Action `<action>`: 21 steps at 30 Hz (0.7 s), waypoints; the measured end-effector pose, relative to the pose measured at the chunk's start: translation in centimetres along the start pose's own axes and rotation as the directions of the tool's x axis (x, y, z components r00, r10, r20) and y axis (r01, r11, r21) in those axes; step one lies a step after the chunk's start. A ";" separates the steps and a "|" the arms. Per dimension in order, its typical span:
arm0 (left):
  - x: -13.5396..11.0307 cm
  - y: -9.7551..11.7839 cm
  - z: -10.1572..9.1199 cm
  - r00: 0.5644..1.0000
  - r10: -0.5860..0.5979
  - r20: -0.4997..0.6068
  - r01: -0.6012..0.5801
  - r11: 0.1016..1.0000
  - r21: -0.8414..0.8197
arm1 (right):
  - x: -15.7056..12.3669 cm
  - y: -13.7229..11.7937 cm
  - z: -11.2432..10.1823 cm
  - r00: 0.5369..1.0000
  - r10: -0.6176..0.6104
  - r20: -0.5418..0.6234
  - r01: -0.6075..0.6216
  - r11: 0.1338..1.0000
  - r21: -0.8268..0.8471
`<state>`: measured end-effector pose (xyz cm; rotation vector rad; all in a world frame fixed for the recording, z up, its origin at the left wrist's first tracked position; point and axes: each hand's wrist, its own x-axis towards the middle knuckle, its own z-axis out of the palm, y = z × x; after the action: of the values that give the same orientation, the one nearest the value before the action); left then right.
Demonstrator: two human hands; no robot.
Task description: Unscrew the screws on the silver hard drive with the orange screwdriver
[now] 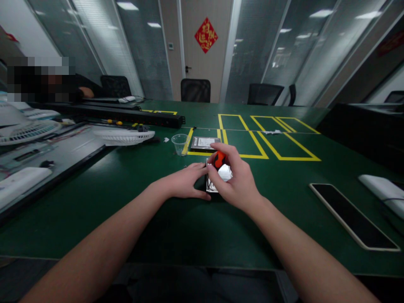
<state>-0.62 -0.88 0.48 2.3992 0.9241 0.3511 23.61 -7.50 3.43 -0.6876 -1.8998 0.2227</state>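
My right hand point(235, 179) is closed around an orange-and-black screwdriver handle point(219, 159), held upright over a shiny hard drive point(224, 173) lying on the green table mat point(132, 198). My left hand point(186, 182) lies flat beside the drive's left edge, fingers stretched out and touching it. A second hard drive point(204, 143) rests just beyond, by the yellow tape lines. A small clear plastic cup point(180, 144) stands to its left.
Yellow taped rectangles point(268, 139) mark the mat at the back right. A dark tablet point(353, 216) and a white object point(383, 189) lie at right. White fan grilles point(124, 135), a long black power strip point(126, 115) and another person sit at left. Office chairs stand behind.
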 end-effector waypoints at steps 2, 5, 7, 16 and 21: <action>0.0 -0.1 0.0 1.000 -0.001 0.005 0.001 1.000 -0.004 | 0.0 0.0 0.0 1.000 0.009 0.003 -0.009 1.000 -0.006; 0.0 0.0 -0.1 1.000 -0.001 0.011 0.001 1.000 -0.007 | 0.0 0.0 0.1 1.000 0.009 0.002 -0.009 1.000 -0.003; 0.0 0.2 -0.1 1.000 -0.003 0.011 0.003 1.000 -0.007 | 0.0 0.1 0.1 1.000 -0.006 -0.007 0.006 1.000 0.000; 0.1 0.2 -0.1 1.000 0.017 0.008 -0.017 1.000 0.023 | -0.2 0.2 0.1 1.000 0.018 -0.005 -0.018 1.000 0.000; 0.0 0.1 0.0 1.000 0.019 0.003 -0.019 1.000 0.016 | -0.1 0.1 0.0 1.000 0.019 0.007 -0.019 1.000 0.014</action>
<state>-0.53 -0.94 0.60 2.4238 0.9063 0.3484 23.71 -7.50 3.30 -0.6971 -1.8973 0.2507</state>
